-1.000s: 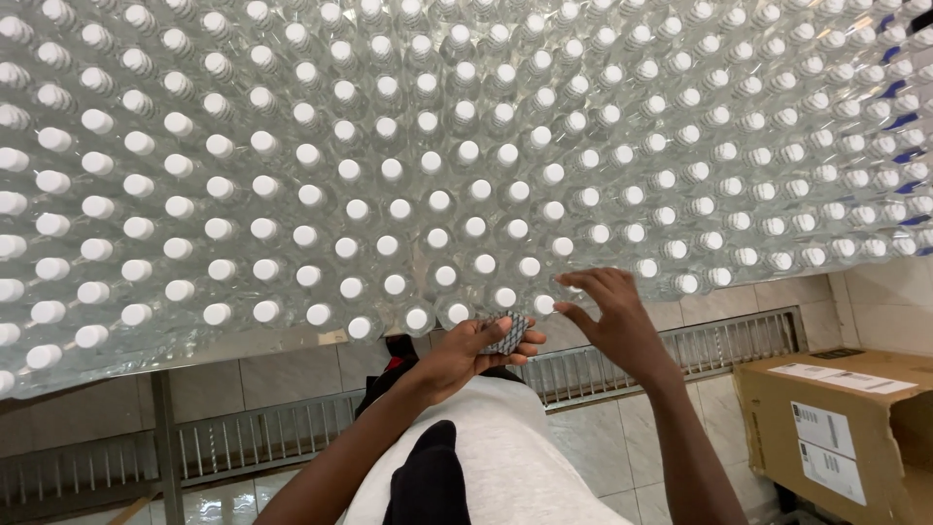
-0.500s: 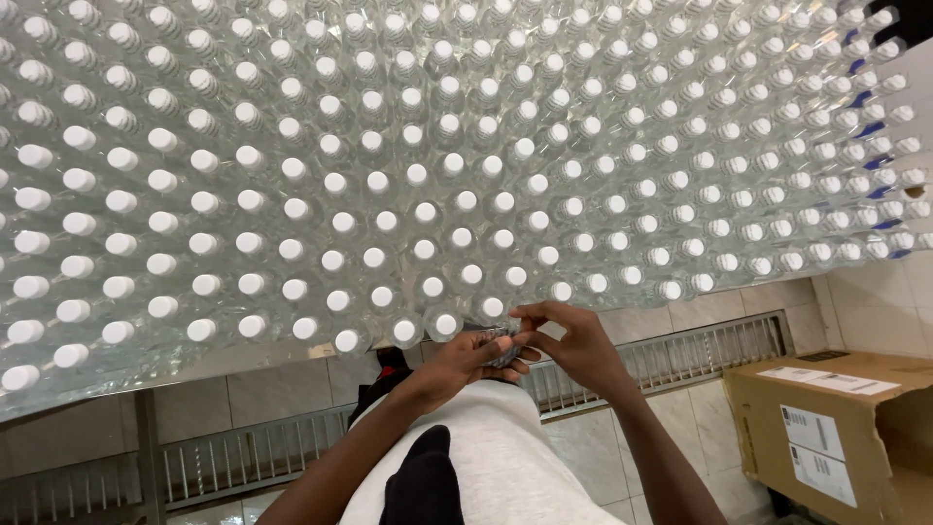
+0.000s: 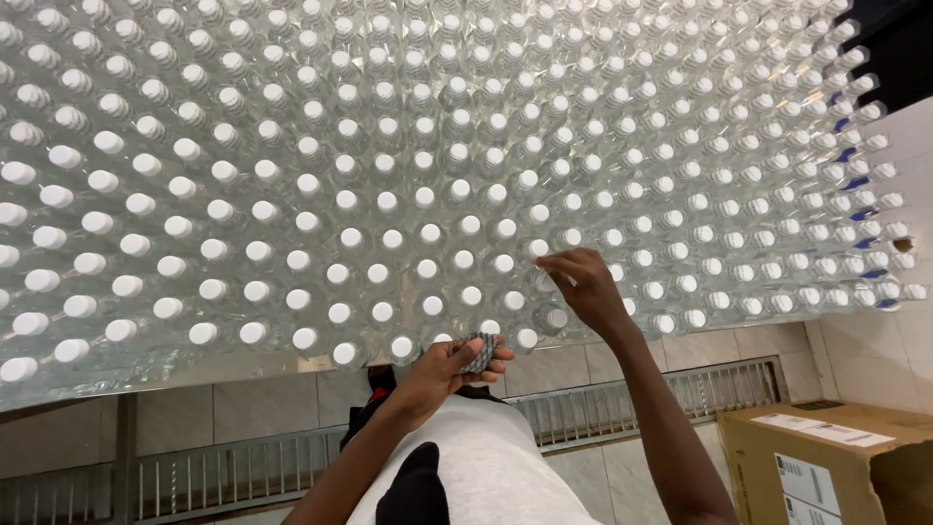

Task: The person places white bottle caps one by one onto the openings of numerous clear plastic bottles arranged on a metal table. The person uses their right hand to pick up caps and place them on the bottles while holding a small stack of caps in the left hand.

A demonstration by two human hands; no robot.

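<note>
Hundreds of clear bottles (image 3: 389, 194) with white caps stand packed on a table, seen from above. I see my right hand (image 3: 583, 287) reaching over the near edge, fingertips pinched narrow at one cap (image 3: 537, 247) near that edge. My left hand (image 3: 449, 369) sits lower, just off the edge, closed around a small dark bundle (image 3: 478, 352). That bundle lies down-left of my right hand. A cardboard box (image 3: 826, 457) sits at the lower right.

I could not tell what small grey thing (image 3: 478, 352) my left hand (image 3: 442, 374) held; the bottle rows (image 3: 389, 194) and cardboard box (image 3: 826, 467) were cut by the edges.
</note>
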